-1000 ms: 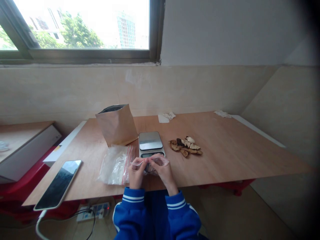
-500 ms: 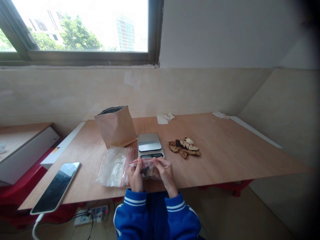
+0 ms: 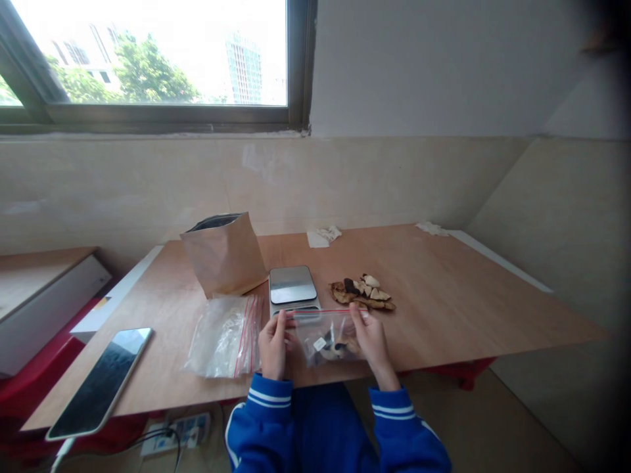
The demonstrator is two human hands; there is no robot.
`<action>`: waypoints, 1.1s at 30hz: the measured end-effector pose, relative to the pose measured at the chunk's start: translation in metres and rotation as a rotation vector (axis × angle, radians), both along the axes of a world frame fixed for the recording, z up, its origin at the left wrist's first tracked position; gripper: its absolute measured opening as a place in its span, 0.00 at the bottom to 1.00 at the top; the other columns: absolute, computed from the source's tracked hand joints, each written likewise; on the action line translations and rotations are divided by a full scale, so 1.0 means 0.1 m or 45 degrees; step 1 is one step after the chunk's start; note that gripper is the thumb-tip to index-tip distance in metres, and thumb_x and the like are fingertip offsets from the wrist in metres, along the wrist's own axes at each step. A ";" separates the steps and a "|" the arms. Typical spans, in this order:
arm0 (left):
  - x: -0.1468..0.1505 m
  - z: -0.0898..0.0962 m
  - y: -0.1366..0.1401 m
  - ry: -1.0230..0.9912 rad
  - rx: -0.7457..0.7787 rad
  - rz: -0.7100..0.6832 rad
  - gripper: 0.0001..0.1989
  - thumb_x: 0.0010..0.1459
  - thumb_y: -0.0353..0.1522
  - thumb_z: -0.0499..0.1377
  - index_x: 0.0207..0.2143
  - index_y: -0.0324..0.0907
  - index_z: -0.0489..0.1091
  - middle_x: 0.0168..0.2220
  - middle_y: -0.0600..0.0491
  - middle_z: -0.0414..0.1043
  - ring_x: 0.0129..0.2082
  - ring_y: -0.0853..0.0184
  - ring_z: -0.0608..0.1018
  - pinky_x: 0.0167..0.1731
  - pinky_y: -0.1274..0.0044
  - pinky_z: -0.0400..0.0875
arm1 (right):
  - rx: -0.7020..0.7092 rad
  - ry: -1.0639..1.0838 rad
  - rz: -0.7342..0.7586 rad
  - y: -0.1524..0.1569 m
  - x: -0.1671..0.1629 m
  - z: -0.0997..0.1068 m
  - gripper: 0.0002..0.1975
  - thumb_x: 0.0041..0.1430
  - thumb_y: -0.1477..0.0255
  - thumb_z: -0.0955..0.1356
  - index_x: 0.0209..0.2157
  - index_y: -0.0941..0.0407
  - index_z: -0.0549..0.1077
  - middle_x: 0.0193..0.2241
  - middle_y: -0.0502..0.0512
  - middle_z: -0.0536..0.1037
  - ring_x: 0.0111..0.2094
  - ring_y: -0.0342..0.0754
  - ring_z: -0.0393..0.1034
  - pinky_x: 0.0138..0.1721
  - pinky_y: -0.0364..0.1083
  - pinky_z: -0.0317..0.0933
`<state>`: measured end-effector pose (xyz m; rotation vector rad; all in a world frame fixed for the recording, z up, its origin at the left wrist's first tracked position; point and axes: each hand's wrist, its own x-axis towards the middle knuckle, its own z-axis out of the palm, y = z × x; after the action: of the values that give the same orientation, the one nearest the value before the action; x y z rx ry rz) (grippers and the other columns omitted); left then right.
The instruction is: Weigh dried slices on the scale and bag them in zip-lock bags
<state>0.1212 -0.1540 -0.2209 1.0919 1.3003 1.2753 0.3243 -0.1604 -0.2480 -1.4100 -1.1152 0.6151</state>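
Between my hands, near the table's front edge, hangs a clear zip-lock bag (image 3: 323, 328) with a red line along its top. Dark and pale dried pieces and a small white packet (image 3: 320, 343) lie inside it. My left hand (image 3: 274, 343) pinches the bag's top left corner, and my right hand (image 3: 369, 338) pinches its top right end. Just behind the bag sits a kitchen scale (image 3: 292, 285) with a bare metal plate; the bag and my left hand partly cover its display. A pile of dried brown and cream slices (image 3: 367, 292) lies to the right of the scale.
A stack of clear zip-lock bags (image 3: 221, 338) lies left of my hands, with an open brown paper pouch (image 3: 224, 256) standing behind. At far left is a phone (image 3: 101, 384) with a white cable. Crumpled tissue (image 3: 329, 232) lies at the table's back.
My right hand has moved right, away from my left, stretching the bag's top edge out straight. More of the bag and its contents now shows. The view has shifted slightly.
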 end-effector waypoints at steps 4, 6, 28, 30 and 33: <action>0.17 0.04 -0.11 0.387 0.446 -0.107 0.16 0.59 0.40 0.55 0.46 0.45 0.72 0.45 0.47 0.73 0.42 0.61 0.75 0.41 0.71 0.69 | -0.045 -0.274 -0.124 0.08 0.48 -0.03 0.25 0.52 0.51 0.66 0.41 0.57 0.74 0.34 0.61 0.79 0.31 0.53 0.73 0.33 0.49 0.66; 0.35 0.03 -0.20 0.553 0.634 -0.339 0.16 0.60 0.37 0.53 0.49 0.47 0.70 0.50 0.46 0.70 0.51 0.58 0.70 0.52 0.65 0.63 | -0.016 -0.484 -0.227 0.14 0.69 -0.01 0.26 0.52 0.54 0.67 0.47 0.56 0.71 0.40 0.62 0.78 0.37 0.55 0.72 0.39 0.52 0.65; 1.16 -0.24 -0.30 1.211 0.705 -0.799 0.34 0.60 0.24 0.50 0.64 0.59 0.45 0.65 0.52 0.49 0.62 0.53 0.54 0.56 0.58 0.56 | -0.283 -1.125 0.404 1.44 1.15 0.30 0.20 0.48 0.76 0.69 0.45 0.61 0.74 0.42 0.64 0.74 0.47 0.55 0.67 0.52 0.51 0.59; 1.14 -0.25 -0.30 1.202 0.712 -0.805 0.33 0.61 0.25 0.49 0.64 0.59 0.46 0.65 0.52 0.50 0.61 0.54 0.55 0.56 0.59 0.57 | -0.186 -1.094 0.404 1.48 0.93 0.45 0.19 0.50 0.73 0.68 0.46 0.58 0.73 0.43 0.61 0.73 0.47 0.54 0.66 0.52 0.51 0.58; 1.14 -0.27 -0.31 1.185 0.726 -0.788 0.31 0.62 0.28 0.49 0.64 0.57 0.46 0.63 0.50 0.53 0.60 0.55 0.57 0.55 0.61 0.59 | 0.023 -0.984 0.605 1.54 0.40 0.69 0.21 0.51 0.67 0.70 0.47 0.57 0.72 0.46 0.59 0.72 0.48 0.52 0.67 0.52 0.50 0.59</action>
<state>0.2351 -0.1854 -0.2484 2.4588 1.0516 0.6472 0.3647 -0.0060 -0.1791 -1.4044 -2.1000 0.3754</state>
